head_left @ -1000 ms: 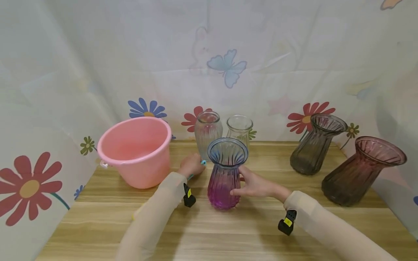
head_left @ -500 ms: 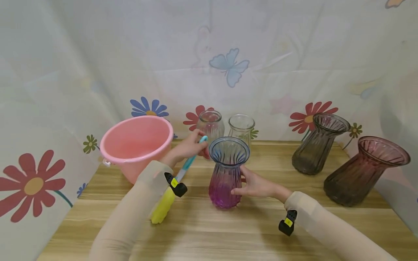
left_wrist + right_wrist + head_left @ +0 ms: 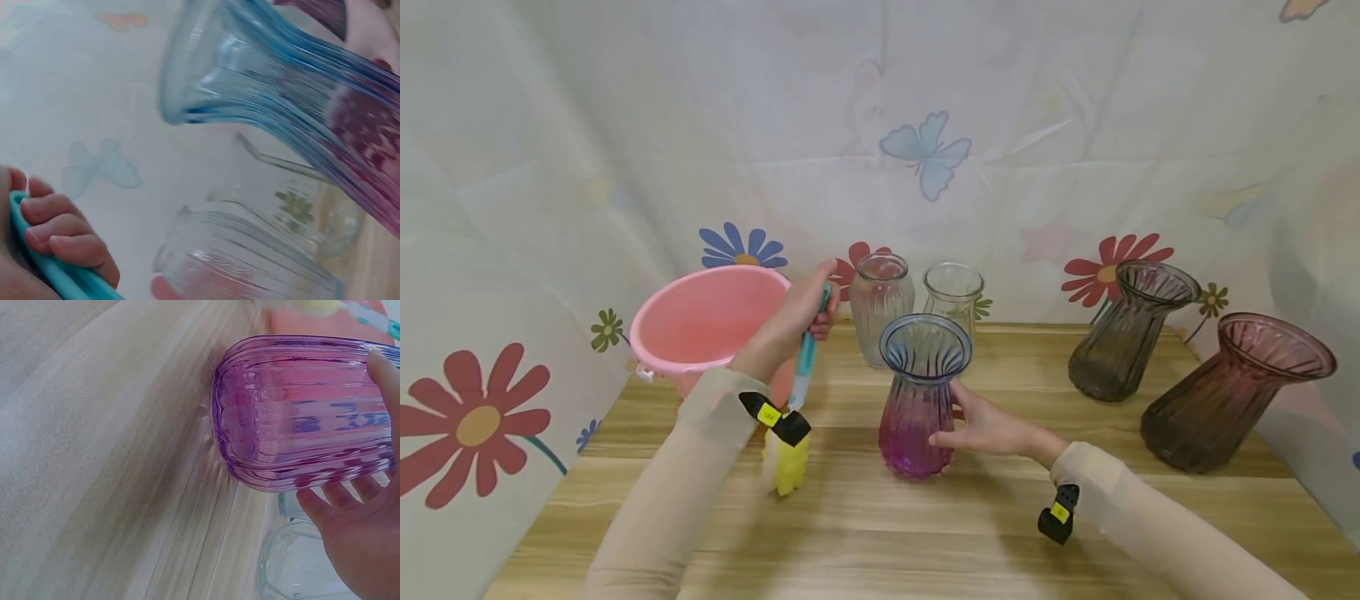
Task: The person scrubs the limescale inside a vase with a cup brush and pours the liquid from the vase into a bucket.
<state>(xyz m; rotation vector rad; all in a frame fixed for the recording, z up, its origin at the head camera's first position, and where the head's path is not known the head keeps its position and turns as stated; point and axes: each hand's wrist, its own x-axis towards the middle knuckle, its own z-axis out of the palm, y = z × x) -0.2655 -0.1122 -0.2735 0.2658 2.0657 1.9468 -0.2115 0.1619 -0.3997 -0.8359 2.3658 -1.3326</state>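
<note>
Near the centre of a wood-grained worktop, a ribbed glass vase, blue at the mouth and purple below, stands upright; the person's right hand, at its three o'clock, is wrapped around its lower body. The left hand, at ten o'clock from the vase, grips the turquoise handle of a brush, its yellow head pointing down at eight o'clock, before a pink bucket. To my eye, working well here means keeping that low, firm hold so the glass cannot tip or slide, and turning the brush slowly, its hard shaft kept off the rim. I see no brand on the glass; yellow labels on the wrist cameras are too small to read.
</note>
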